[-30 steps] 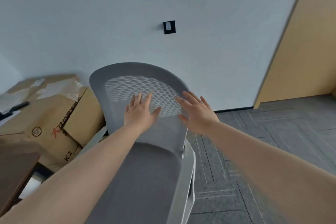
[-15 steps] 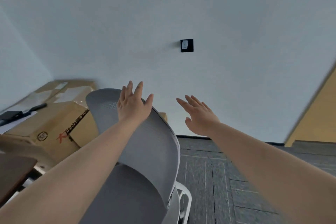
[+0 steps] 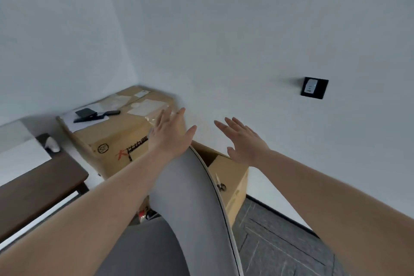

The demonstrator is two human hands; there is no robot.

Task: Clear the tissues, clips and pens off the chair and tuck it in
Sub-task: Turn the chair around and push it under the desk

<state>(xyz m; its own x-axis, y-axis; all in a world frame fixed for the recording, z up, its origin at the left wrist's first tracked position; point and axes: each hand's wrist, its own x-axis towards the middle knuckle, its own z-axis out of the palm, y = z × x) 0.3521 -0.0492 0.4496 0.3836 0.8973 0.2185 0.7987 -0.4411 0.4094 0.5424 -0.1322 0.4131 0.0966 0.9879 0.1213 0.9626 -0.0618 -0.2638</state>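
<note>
Since a second ago the chair (image 3: 190,197) has swung edge-on toward the desk (image 3: 38,188), left hand (image 3: 170,134) and right hand (image 3: 244,141) splayed, holding nothing, so tucking-in looks underway.

cardboard boxes (image 3: 116,139), dark table (image 3: 40,188), wall socket (image 3: 314,87)

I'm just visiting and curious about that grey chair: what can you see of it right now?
The chair shows only its curved light grey backrest, seen nearly edge-on, with a thin dark seam beside a pale rim, and part of a darker grey seat below. The left hand is open at its top edge; whether it touches, I cannot tell. The right hand hangs open and clear of it. No tissues, clips or pens show on it.
</note>
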